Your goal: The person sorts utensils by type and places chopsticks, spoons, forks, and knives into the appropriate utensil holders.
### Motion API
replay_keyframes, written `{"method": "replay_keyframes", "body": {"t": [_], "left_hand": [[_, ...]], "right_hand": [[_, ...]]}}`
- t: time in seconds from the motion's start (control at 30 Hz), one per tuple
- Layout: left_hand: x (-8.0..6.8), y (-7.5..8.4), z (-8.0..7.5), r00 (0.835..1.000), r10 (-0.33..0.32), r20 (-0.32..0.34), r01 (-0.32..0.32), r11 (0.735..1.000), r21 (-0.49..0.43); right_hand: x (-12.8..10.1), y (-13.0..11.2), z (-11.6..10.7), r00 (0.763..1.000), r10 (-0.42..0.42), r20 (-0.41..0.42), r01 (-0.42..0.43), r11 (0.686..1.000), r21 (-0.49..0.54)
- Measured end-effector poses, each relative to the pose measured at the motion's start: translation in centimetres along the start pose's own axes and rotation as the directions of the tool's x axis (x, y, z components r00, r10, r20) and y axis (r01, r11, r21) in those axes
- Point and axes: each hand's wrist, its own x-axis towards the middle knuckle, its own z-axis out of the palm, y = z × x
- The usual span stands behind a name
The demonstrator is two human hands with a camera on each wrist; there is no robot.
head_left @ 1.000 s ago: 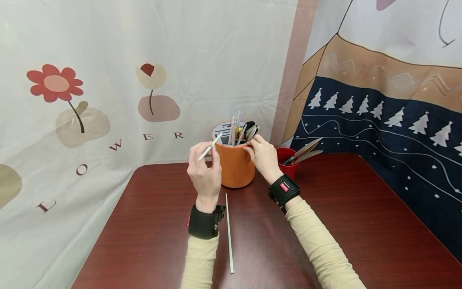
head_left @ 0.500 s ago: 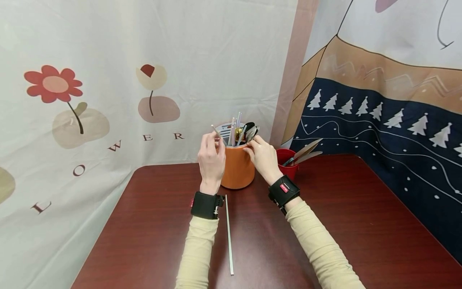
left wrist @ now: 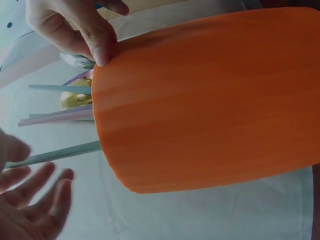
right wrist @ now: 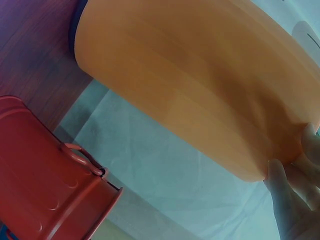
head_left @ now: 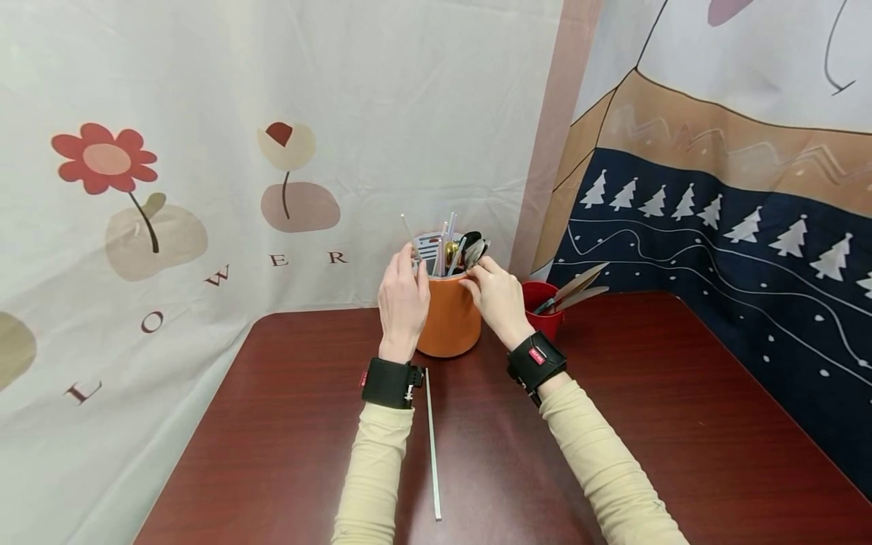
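Observation:
An orange utensil holder (head_left: 450,318) stands upright at the back of the table, with chopsticks (left wrist: 55,120) and spoons (head_left: 478,250) in it. My left hand (head_left: 403,299) is at its left rim, thumb and fingers spread around a pale green chopstick (left wrist: 65,151). That chopstick leans out of the holder between thumb and fingertips, and its lower end is hidden inside. At the right rim, my right hand (head_left: 496,295) grips the holder's edge, thumb outside the wall. Another pale chopstick (head_left: 433,446) lies lengthwise on the table in front.
A small red bucket (head_left: 543,310) with a handle loop stands right beside the holder, long flat utensils (head_left: 579,284) sticking out of it. Printed cloth (head_left: 409,113) hangs behind the dark red table (head_left: 286,424).
My left hand has moved right and forward to the rim, tipping the chopstick down into the holder; its fingers have loosened. My right hand has stayed on the rim.

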Motion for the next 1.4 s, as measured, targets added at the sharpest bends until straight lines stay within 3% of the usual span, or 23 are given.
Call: {"method": "replay_keyframes", "body": {"t": [0.23,0.57,0.93,1.03,1.13,1.2,1.3,1.4], "left_hand": [[-1.2,-0.4,0.1,0.991,-0.073,0.116,0.067,0.996,0.056],[-5.0,-1.7,0.5,0.973,-0.128,0.190,0.113,0.990,0.085],[-9.2,-3.1,0.4,0.938,-0.164,0.305,0.126,0.982,0.140],[-9.8,-3.2,0.3,0.916,-0.185,0.356,0.133,0.977,0.165],[-10.2,-3.3,0.0,0.872,-0.221,0.436,0.139,0.967,0.212],[-10.4,-3.2,-0.2,0.825,-0.264,0.500,0.156,0.956,0.248],[-10.5,-3.0,-0.3,0.721,-0.352,0.597,0.193,0.930,0.314],[-10.7,-2.9,-0.3,0.589,-0.440,0.678,0.241,0.896,0.372]], "right_hand": [[0.0,-0.1,-0.1,1.000,0.007,0.007,-0.007,1.000,0.007],[0.1,-0.1,-0.1,1.000,0.016,0.015,-0.016,1.000,0.018],[0.0,-0.1,0.0,1.000,0.018,0.009,-0.019,1.000,0.015],[0.0,0.0,0.1,1.000,0.017,0.008,-0.017,1.000,0.010],[0.0,0.0,0.1,1.000,0.018,0.009,-0.018,1.000,0.009],[0.0,0.0,0.1,1.000,0.018,0.012,-0.019,1.000,0.010],[0.1,0.0,0.1,1.000,0.021,0.018,-0.021,1.000,0.009],[0.1,0.0,0.2,0.999,0.024,0.023,-0.024,1.000,0.006]]}}
